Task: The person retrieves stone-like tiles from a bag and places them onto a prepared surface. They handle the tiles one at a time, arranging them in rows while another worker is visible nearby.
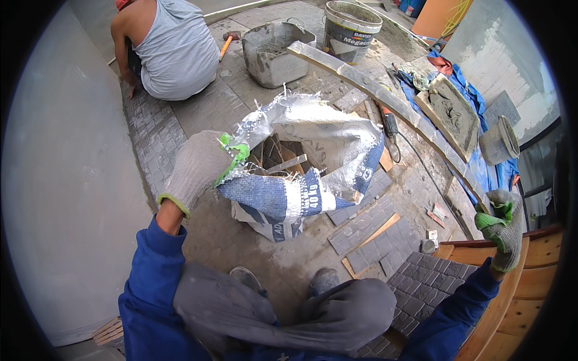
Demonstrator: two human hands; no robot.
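A pale wall (72, 168) rose along the left side, and beside its foot a co-worker in a grey sleeveless top (180, 54) crouched with one hand down on the paving. Just below that, the left grip (195, 165), in a grey knitted glove with torn green coating, was closed on the frayed left rim of a blue-and-white woven sack (292, 195). The sack stood on the floor in front of the person's shoes, its mouth spread wide, with thin strips and dark pieces inside. Beyond it sat a mortar-stained grey tub (274, 60) and, farther right, a pale bucket (352, 30). Dark stone tiles (355, 231) lay right of the sack. A long metal bar (360, 82) slanted down from near the tub, passing left of a mortar-filled tray (451, 114), to the right grip (506, 222), whose gloved fingers were curled around its near end.
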